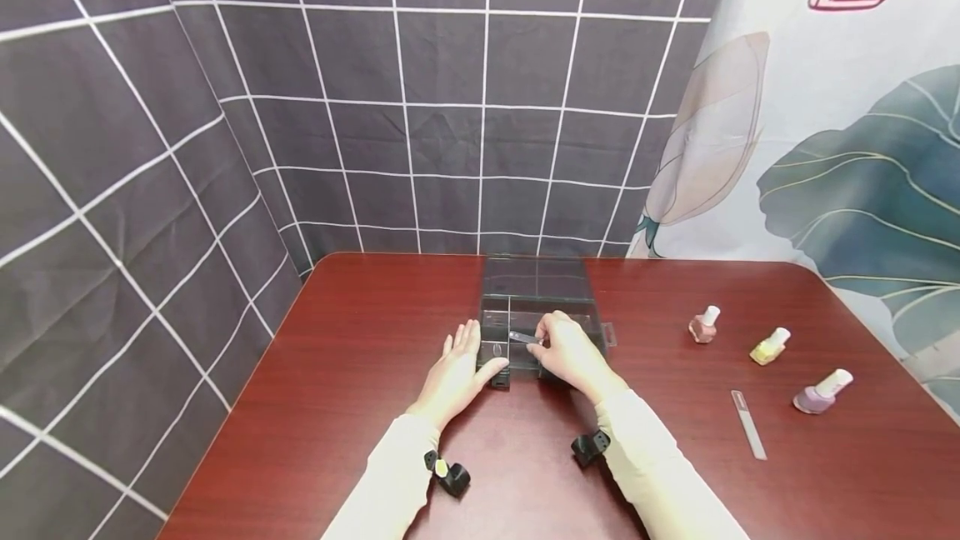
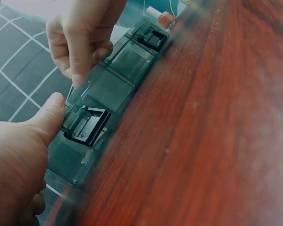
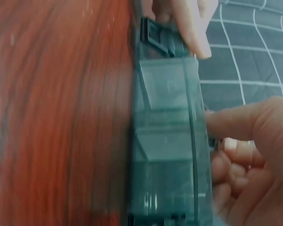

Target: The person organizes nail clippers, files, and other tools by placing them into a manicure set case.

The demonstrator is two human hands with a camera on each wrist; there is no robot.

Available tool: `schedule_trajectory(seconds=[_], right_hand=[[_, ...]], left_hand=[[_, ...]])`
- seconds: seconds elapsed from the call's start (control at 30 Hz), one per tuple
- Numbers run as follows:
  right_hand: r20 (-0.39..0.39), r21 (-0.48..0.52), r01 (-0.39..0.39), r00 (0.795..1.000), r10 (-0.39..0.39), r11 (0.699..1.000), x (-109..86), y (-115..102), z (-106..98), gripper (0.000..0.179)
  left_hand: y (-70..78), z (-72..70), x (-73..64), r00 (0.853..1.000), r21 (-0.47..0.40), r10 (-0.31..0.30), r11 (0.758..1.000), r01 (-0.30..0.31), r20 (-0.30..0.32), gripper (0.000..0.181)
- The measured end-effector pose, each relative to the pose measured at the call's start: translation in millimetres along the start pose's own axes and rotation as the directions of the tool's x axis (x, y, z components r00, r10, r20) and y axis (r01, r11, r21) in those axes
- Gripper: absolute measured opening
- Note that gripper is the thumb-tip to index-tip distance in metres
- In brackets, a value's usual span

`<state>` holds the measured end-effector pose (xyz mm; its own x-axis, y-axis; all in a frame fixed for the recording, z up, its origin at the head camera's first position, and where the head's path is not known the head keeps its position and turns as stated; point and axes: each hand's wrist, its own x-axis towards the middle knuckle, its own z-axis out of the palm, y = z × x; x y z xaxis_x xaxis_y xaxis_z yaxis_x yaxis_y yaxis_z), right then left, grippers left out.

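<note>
A clear smoky-grey plastic box (image 1: pixel 495 317) with compartments stands on the table, its lid (image 1: pixel 536 277) raised at the back. My left hand (image 1: pixel 456 369) lies along the box's left side with straight fingers, its thumb (image 2: pixel 52 110) at the front rim near a black latch (image 2: pixel 88 126). Over the larger right compartment, my right hand (image 1: pixel 573 352) pinches a small metal nail clipper (image 1: pixel 522 337) between thumb and fingers. In the right wrist view the front wall hides most of the clipper. A small clear piece (image 1: pixel 497 349) shows in the left compartment.
To the right on the red-brown table (image 1: pixel 337 440) stand a pink nail polish bottle (image 1: pixel 702 327), a yellow one (image 1: pixel 768 348) and a lilac one (image 1: pixel 819 395). A nail file (image 1: pixel 749 426) lies in front of them. A grey grid-patterned cloth (image 1: pixel 442 140) hangs behind the table.
</note>
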<state>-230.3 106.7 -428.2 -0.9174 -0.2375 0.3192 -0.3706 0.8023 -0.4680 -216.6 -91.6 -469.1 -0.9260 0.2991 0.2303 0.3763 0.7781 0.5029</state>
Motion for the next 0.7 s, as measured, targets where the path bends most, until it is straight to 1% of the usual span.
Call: schedule_trajectory(seconds=[0.17,0.33,0.47,0.7], right_hand=[[-0.023,-0.057,-0.106,0.994,0.105,0.993,-3.3,-9.9,4.9,0.027],[-0.021,-0.107,-0.164,0.986,0.163,0.981,-5.2,-18.8,8.4,0.025],[-0.023,-0.128,-0.179,0.984,0.177,0.976,-6.0,-21.9,10.3,0.026],[-0.006,-0.091,-0.15,0.989,0.15,0.984,-7.1,-18.6,11.4,0.031]], left_hand=[[0.6,0.9,-0.2,1.0,0.002,0.003,1.0,-0.003,-0.008,0.084],[0.8,1.3,0.4,1.0,0.001,-0.002,1.0,0.002,-0.011,0.084],[0.1,1.6,1.1,1.0,0.003,-0.008,1.0,0.008,-0.004,0.084],[-0.5,0.5,0.4,1.0,-0.011,-0.024,1.0,0.024,0.001,0.084]])
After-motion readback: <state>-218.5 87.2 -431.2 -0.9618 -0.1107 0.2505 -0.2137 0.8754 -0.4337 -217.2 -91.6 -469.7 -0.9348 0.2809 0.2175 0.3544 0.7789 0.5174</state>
